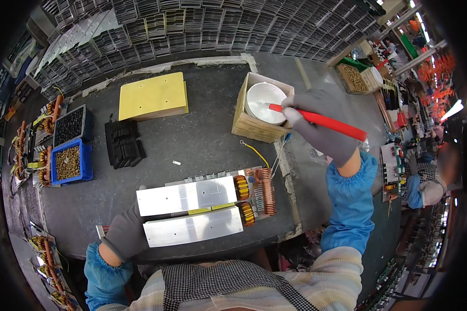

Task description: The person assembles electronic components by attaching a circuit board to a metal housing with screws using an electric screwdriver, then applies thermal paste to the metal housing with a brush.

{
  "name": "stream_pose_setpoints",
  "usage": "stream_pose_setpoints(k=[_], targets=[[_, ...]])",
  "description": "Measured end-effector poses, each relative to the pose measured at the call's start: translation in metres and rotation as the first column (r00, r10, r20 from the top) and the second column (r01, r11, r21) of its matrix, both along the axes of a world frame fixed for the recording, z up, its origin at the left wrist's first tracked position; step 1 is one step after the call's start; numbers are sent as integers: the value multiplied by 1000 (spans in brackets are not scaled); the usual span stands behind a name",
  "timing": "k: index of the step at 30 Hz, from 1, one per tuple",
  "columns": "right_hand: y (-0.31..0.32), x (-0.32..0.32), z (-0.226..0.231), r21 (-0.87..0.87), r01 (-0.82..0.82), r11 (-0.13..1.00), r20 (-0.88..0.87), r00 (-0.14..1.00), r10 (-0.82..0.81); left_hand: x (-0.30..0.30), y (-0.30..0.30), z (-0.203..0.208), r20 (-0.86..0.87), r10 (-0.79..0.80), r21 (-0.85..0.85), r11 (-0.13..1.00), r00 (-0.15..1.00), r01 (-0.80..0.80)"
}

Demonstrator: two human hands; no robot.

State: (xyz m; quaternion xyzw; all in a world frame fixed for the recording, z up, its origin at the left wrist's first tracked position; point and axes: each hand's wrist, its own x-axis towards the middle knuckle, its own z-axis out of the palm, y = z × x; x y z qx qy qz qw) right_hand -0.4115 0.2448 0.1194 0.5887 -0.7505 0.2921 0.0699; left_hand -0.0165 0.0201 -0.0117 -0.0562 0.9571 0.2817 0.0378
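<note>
My right hand (321, 127) closed on red brush (321, 120), tip in white bowl (262, 101) inside box (254, 124). Left hand (125, 232) presses board (202, 210), nearer me than box. Risk: paste drips on coils (267, 191) if brush overloaded.

Near edge of my bench: board assembly (207, 210), left hand (124, 233) on its left end, coils (267, 189) at its right end. Behind it, right: box (254, 124) holding a bowl (264, 101), right hand (321, 124) beside it. Behind, centre: slab (151, 96). Left: two trays (70, 147), stacked parts (123, 142) between trays and slab.
</note>
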Motion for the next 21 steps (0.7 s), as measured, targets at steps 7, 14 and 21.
stream_pose_setpoints(k=[7, 14, 21], targets=[[-8, 15, -17, 217, -9, 976, -364, 927, 89, -20, -16, 1, 98, 22, 72, 997, 995, -29], [0, 38, -17, 190, 87, 978, -497, 868, 20, -8, -6, -2, 248, 49, 56, 996, 968, -65], [15, 59, -21, 163, 97, 982, -528, 849, 3, 7, 15, 9, 112, 147, 346, 921, 983, -178]])
